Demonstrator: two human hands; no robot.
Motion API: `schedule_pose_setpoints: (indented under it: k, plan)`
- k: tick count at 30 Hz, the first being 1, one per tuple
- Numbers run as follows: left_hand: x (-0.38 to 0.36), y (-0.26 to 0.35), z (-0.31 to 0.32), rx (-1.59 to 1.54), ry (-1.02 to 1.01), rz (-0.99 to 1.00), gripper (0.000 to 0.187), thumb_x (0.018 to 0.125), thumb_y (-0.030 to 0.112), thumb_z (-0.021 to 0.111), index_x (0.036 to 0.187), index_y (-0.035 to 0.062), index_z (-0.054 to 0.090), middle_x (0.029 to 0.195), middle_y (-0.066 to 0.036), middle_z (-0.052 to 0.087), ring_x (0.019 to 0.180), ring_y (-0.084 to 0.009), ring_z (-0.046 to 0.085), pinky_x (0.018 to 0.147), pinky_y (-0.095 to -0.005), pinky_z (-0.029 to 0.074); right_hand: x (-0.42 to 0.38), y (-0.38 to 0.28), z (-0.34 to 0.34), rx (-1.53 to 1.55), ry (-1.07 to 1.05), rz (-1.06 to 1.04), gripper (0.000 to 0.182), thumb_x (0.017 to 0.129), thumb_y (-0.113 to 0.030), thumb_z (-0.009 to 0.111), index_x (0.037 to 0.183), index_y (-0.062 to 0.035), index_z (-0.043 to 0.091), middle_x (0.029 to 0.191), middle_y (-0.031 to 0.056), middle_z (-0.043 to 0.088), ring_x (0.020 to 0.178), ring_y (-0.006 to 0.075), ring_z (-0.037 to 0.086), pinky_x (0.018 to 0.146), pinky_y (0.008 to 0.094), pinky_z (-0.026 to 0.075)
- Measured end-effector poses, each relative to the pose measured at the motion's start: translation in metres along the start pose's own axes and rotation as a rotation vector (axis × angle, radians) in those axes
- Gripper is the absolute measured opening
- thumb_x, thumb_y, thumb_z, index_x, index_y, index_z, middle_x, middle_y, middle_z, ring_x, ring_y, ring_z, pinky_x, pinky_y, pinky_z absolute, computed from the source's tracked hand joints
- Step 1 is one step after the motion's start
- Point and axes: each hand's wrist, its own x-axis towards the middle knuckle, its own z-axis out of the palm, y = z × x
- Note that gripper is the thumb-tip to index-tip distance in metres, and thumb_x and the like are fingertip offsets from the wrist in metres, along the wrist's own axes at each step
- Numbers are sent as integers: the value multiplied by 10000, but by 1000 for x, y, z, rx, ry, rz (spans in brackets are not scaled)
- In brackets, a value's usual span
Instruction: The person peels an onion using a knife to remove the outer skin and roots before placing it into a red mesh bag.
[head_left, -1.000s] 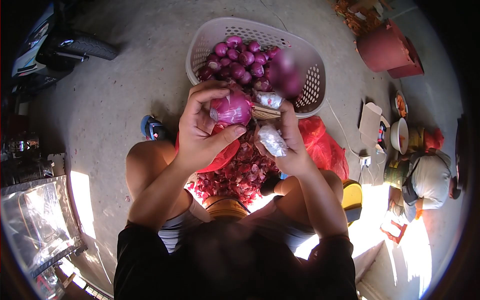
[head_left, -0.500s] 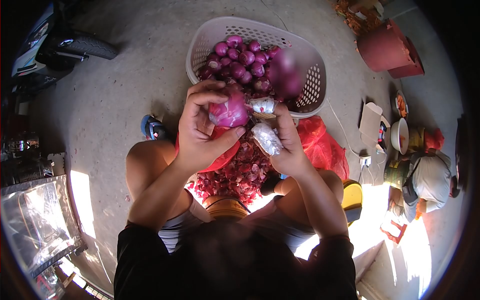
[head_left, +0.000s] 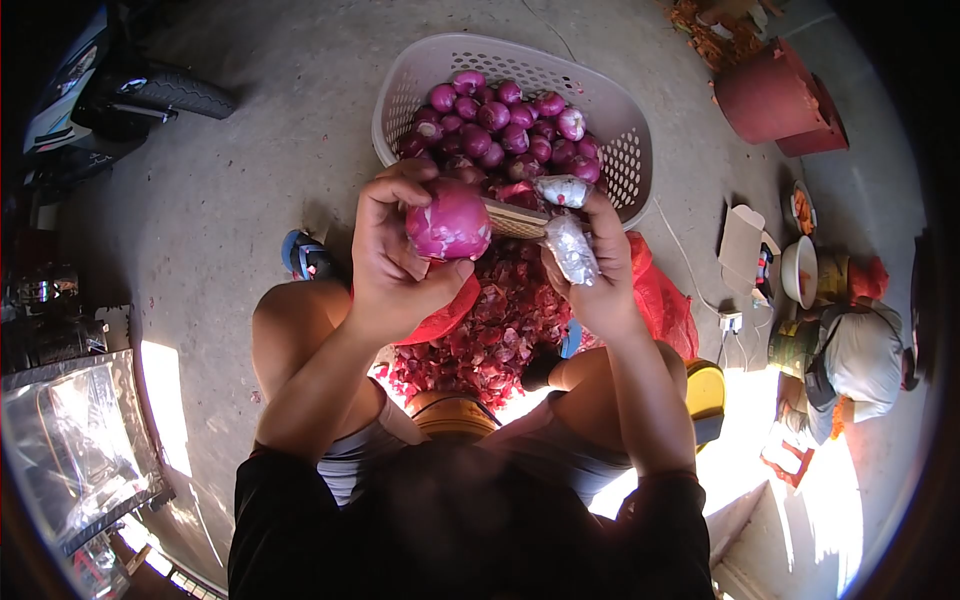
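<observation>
My left hand (head_left: 385,250) grips a large purple-red onion (head_left: 448,220), its glossy surface streaked with paler patches. To its right, my right hand (head_left: 600,255) has thumb and index finger spread apart, with a gap between the tips. Silver wrapping (head_left: 570,250) covers that thumb and the index fingertip. Just beyond both hands stands a perforated grey basket (head_left: 630,160) holding many purple onions (head_left: 493,116). Beneath the hands, between my knees, lies a heap of red onion skins (head_left: 490,345).
Red mesh bags (head_left: 665,310) flank the skin heap. A yellow stool (head_left: 704,400) is by my right knee. On the right, a person (head_left: 865,360) bends near a white bowl (head_left: 798,270). A motorcycle wheel (head_left: 180,92) is at upper left, a red container (head_left: 770,95) at upper right.
My right hand has moved away from the onion to the right, its wrapped fingers spreading. A blurred purple shape over the basket is gone. The left hand has turned the onion slightly.
</observation>
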Motion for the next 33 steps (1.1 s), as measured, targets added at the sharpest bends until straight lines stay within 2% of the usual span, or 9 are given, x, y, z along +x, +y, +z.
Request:
schedule_pose_setpoints:
  k: [5,9,10,12,16,19,28,31,33]
  plan:
    - [-1,1,0,-74,57,-71,613,645,-136,639,1149,78,364,1213,-89,337,1208,-278,419,939,-370,423,-1,-12,-4,-184,-119,-74,465,859,24,523,1285,-42,349,1142,84,519,944,125,542,837,273,438]
    - [-3,2,3,-70,91,-140,634,640,-130,653,1164,75,362,1205,-85,331,1213,-266,405,942,-363,418,-3,-4,0,-368,-149,-118,614,844,12,566,1354,-59,232,1162,97,516,905,140,563,812,272,438]
    - [-2,1,3,-12,47,-95,634,637,-131,654,1162,75,363,1200,-85,329,1213,-262,403,942,-360,417,-3,-8,4,-298,-162,-71,679,836,16,576,1379,-69,178,1144,99,518,887,153,565,812,285,437]
    - [-1,0,1,105,-41,-6,635,630,-133,656,1156,74,367,1191,-86,326,1214,-255,400,941,-354,415,-6,-12,4,-189,-196,74,663,855,-4,555,1388,-85,168,1072,78,520,795,132,550,723,267,442]
    - [-2,0,5,101,-26,-40,641,610,-149,643,1146,75,373,1180,-86,325,1176,-217,408,930,-329,413,-2,-8,5,305,-310,230,601,900,-55,491,1399,-121,162,877,24,476,607,82,455,530,215,368]
    - [-3,-1,6,89,-21,-55,642,599,-154,632,1140,77,375,1181,-84,323,1148,-191,406,920,-314,407,-2,-13,13,325,-266,315,523,940,-122,422,1397,-132,169,756,-3,417,540,64,378,458,201,278]
    - [-4,0,3,-18,-19,-107,607,608,-123,633,1115,86,374,1194,-80,317,1148,-191,395,931,-319,384,4,-12,12,299,-297,288,416,968,-245,348,1358,-141,246,611,12,413,411,65,336,377,201,259]
    - [-4,2,3,-133,-4,-142,602,611,-116,634,1113,90,373,1195,-81,319,1155,-193,388,939,-323,377,4,-11,12,345,-183,336,417,967,-260,346,1351,-126,255,558,14,400,375,64,310,359,204,243]
    - [-5,1,0,-111,2,-137,600,615,-113,635,1113,93,371,1192,-81,322,1156,-193,389,940,-328,381,4,-13,11,349,-213,311,413,964,-233,341,1352,-124,250,551,17,397,366,69,302,347,203,234]
